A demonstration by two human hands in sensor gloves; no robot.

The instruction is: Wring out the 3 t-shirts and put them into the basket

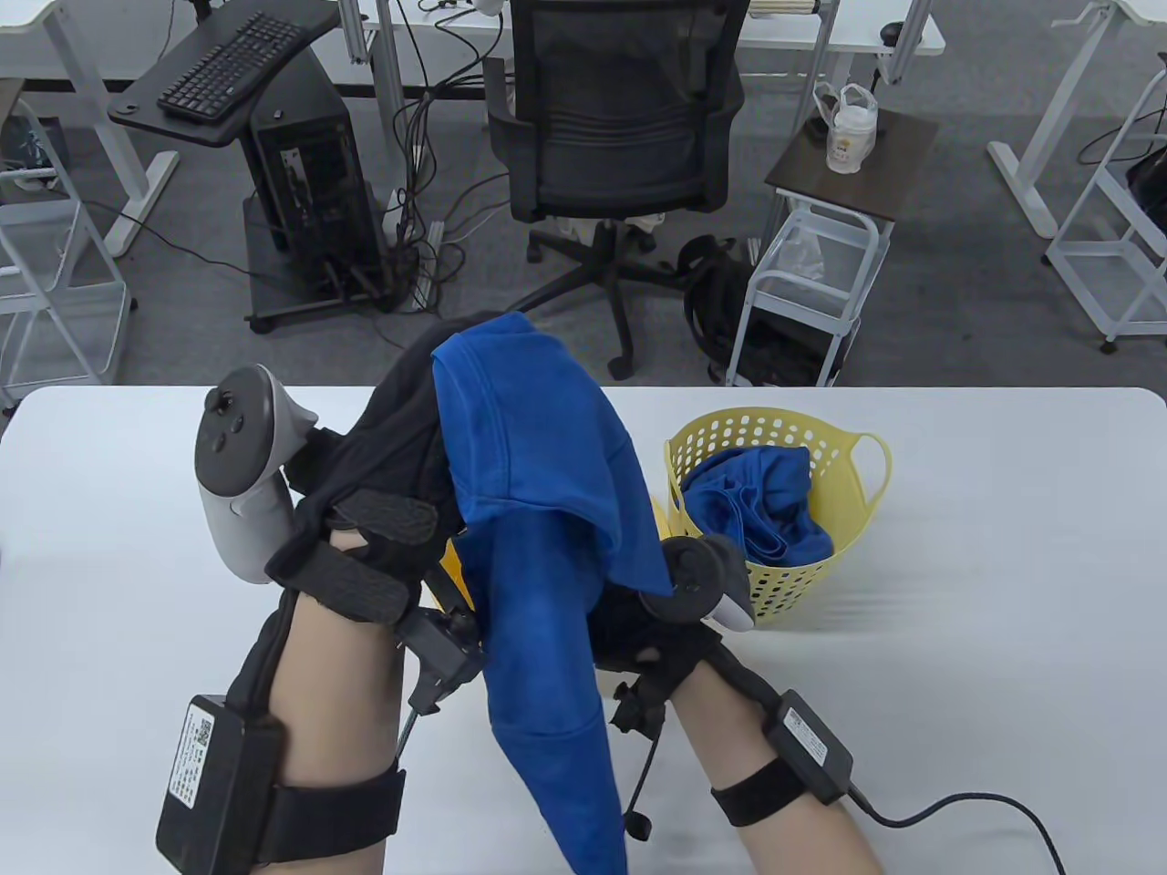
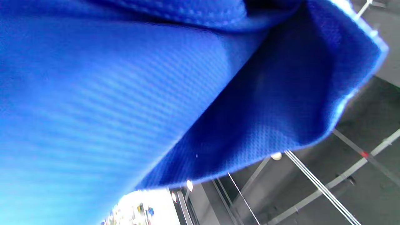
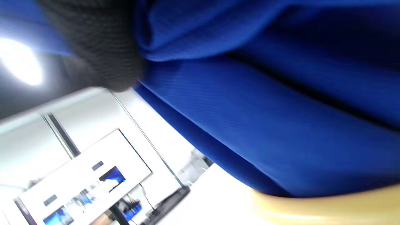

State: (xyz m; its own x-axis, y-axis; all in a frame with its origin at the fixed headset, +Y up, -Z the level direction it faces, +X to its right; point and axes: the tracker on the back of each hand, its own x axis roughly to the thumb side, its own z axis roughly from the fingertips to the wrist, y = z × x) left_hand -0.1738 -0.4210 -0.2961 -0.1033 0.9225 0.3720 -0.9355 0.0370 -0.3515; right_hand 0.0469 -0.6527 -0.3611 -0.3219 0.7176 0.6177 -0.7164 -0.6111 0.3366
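A blue t-shirt (image 1: pixel 538 510) hangs in the air over the table's middle, draped from my raised left hand (image 1: pixel 410 410), which grips its top. The cloth falls to the table's front edge and fills the left wrist view (image 2: pixel 125 93). My right hand (image 1: pixel 638 629) is lower, mostly hidden under the shirt, and holds its middle. A gloved finger (image 3: pixel 103 47) presses against the blue cloth (image 3: pixel 265 109). The yellow perforated basket (image 1: pixel 839 510) stands on the table to the right, with another blue t-shirt (image 1: pixel 757 510) bundled inside. A yellow patch (image 1: pixel 453 574) shows behind the hanging shirt; I cannot tell what it is.
The white table (image 1: pixel 1003 592) stretches left and right of the hands. Beyond its far edge stand an office chair (image 1: pixel 611 118), a computer tower (image 1: pixel 310 173) and a small white cart (image 1: pixel 821 273). A cable (image 1: pixel 957 807) trails from my right wrist.
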